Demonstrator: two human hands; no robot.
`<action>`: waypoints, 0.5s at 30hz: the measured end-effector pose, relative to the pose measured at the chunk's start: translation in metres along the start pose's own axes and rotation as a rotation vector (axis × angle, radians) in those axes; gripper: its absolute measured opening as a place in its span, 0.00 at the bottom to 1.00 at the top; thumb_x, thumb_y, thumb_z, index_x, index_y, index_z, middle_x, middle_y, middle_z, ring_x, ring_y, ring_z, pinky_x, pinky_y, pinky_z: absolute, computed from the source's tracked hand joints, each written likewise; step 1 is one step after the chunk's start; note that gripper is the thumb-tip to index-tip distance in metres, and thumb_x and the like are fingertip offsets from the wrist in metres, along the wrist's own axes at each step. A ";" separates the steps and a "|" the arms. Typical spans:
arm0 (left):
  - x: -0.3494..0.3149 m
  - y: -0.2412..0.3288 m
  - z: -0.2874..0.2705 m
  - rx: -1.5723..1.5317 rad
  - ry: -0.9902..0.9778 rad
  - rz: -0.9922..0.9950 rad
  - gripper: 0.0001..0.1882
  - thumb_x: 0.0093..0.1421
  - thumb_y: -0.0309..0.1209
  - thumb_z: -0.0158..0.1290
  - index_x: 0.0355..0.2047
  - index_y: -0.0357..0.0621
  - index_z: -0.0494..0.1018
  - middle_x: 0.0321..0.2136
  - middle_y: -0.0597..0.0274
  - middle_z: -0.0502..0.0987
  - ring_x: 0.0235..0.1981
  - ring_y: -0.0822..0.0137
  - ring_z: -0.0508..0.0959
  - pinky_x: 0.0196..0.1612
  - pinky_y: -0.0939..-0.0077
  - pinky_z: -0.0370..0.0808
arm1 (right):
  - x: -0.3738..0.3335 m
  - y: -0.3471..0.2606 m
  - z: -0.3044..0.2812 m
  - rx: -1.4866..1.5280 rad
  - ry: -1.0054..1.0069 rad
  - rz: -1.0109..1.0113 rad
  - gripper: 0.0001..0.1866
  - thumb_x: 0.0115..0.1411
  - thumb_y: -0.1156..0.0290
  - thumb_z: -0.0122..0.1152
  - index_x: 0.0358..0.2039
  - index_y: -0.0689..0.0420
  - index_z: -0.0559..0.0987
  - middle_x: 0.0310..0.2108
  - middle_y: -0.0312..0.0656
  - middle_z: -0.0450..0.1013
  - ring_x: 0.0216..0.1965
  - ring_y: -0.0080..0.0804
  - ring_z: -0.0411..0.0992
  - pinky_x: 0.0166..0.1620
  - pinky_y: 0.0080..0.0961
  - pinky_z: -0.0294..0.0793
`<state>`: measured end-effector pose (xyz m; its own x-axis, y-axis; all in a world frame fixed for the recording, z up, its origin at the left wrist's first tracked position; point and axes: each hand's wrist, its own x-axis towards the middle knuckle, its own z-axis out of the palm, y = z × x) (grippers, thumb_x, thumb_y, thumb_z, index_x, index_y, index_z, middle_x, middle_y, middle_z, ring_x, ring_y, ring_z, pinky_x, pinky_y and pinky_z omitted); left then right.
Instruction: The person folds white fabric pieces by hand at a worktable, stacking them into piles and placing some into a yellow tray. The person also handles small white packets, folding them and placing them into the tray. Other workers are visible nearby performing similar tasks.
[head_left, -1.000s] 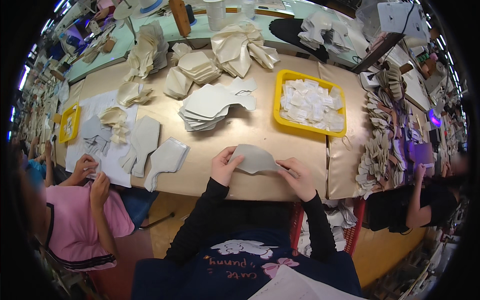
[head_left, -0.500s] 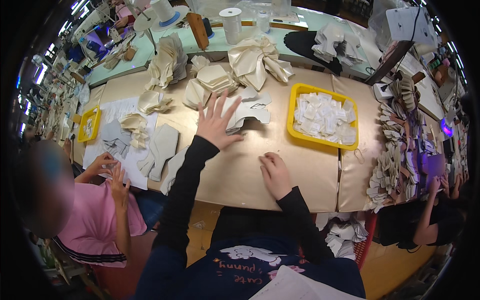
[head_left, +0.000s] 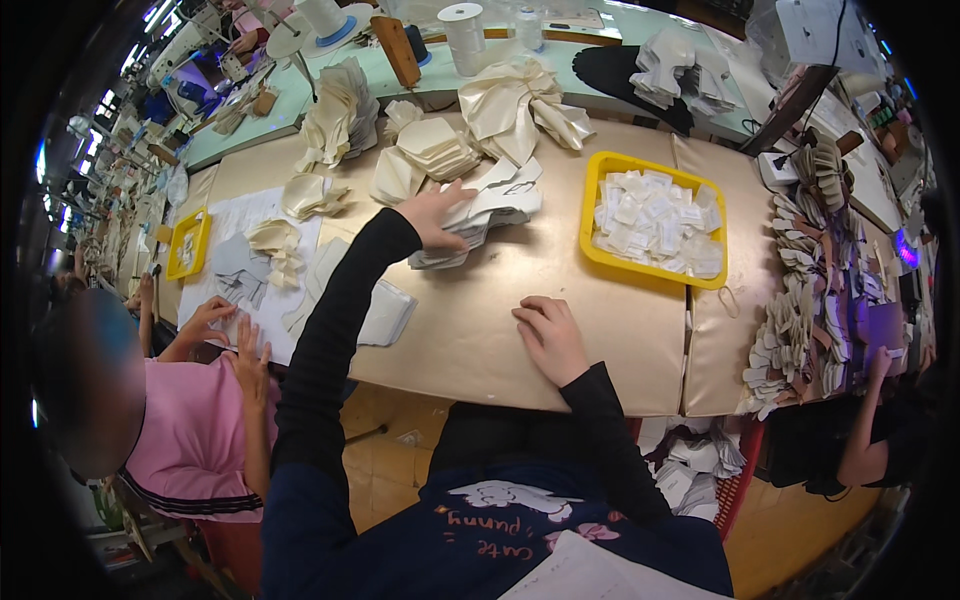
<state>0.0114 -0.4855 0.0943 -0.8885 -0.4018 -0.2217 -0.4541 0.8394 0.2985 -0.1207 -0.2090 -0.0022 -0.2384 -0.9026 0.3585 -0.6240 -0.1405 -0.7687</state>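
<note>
My left hand [head_left: 436, 214] lies over the left part of a stack of white cut pieces [head_left: 508, 203], its thumb on the near side and its fingers bent across the top, gripping it. The stack stays on the tan table; part of it is hidden under the hand. Farther right and nearer me, my right hand [head_left: 553, 340] rests on the table with fingers loosely stretched and nothing in them. Beyond the stack are cream cut pieces [head_left: 437, 150] in a pile and a crumpled heap of shiny cream pieces [head_left: 505, 105]. Another white stack [head_left: 386, 314] sits beside my left forearm.
A yellow basket [head_left: 722, 262] with small white pieces stands to the right. On the left, a person in a pink shirt [head_left: 200, 430] works over white paper, near a smaller yellow basket [head_left: 203, 250]. Thread spools [head_left: 463, 40] stand at the back. Layered pieces [head_left: 800, 300] hang at far right.
My left hand, spread above the white stack before, has come down onto it and closed at its left part. The right hand has stayed at nearly the same place on the table.
</note>
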 end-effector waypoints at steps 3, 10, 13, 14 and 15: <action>-0.003 0.005 0.006 0.141 -0.031 0.007 0.52 0.44 0.50 0.68 0.68 0.59 0.54 0.66 0.35 0.55 0.64 0.39 0.62 0.62 0.61 0.67 | -0.001 0.001 0.000 -0.004 0.004 -0.004 0.11 0.55 0.78 0.61 0.40 0.59 0.80 0.44 0.43 0.73 0.48 0.43 0.69 0.52 0.35 0.71; 0.000 -0.008 -0.019 -0.275 -0.126 -0.015 0.40 0.48 0.40 0.58 0.62 0.52 0.59 0.36 0.41 0.77 0.38 0.45 0.78 0.44 0.57 0.74 | -0.001 -0.002 -0.002 -0.029 0.005 -0.032 0.10 0.55 0.78 0.61 0.39 0.59 0.80 0.45 0.43 0.73 0.48 0.43 0.69 0.52 0.35 0.71; 0.000 -0.006 -0.014 -0.184 -0.088 0.015 0.42 0.48 0.40 0.57 0.64 0.55 0.57 0.37 0.40 0.77 0.37 0.44 0.78 0.44 0.58 0.74 | -0.002 -0.003 -0.003 -0.039 0.008 -0.040 0.10 0.55 0.78 0.60 0.40 0.59 0.80 0.44 0.43 0.73 0.48 0.43 0.69 0.52 0.35 0.71; -0.001 -0.005 -0.011 -0.162 -0.076 0.009 0.42 0.48 0.39 0.57 0.65 0.57 0.55 0.38 0.39 0.77 0.36 0.44 0.78 0.43 0.58 0.75 | -0.002 -0.003 -0.003 -0.027 0.010 -0.019 0.10 0.55 0.78 0.61 0.40 0.59 0.80 0.44 0.43 0.73 0.47 0.43 0.69 0.52 0.34 0.71; -0.002 -0.004 -0.007 -0.123 -0.024 0.068 0.43 0.47 0.39 0.57 0.65 0.56 0.55 0.39 0.38 0.76 0.38 0.44 0.78 0.44 0.58 0.74 | -0.001 -0.003 -0.002 -0.015 0.011 0.002 0.10 0.55 0.77 0.61 0.40 0.59 0.80 0.43 0.43 0.73 0.47 0.43 0.69 0.51 0.34 0.71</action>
<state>0.0145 -0.4909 0.1004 -0.9163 -0.3355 -0.2186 -0.3989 0.8128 0.4246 -0.1204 -0.2070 0.0013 -0.2475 -0.8985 0.3626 -0.6346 -0.1325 -0.7614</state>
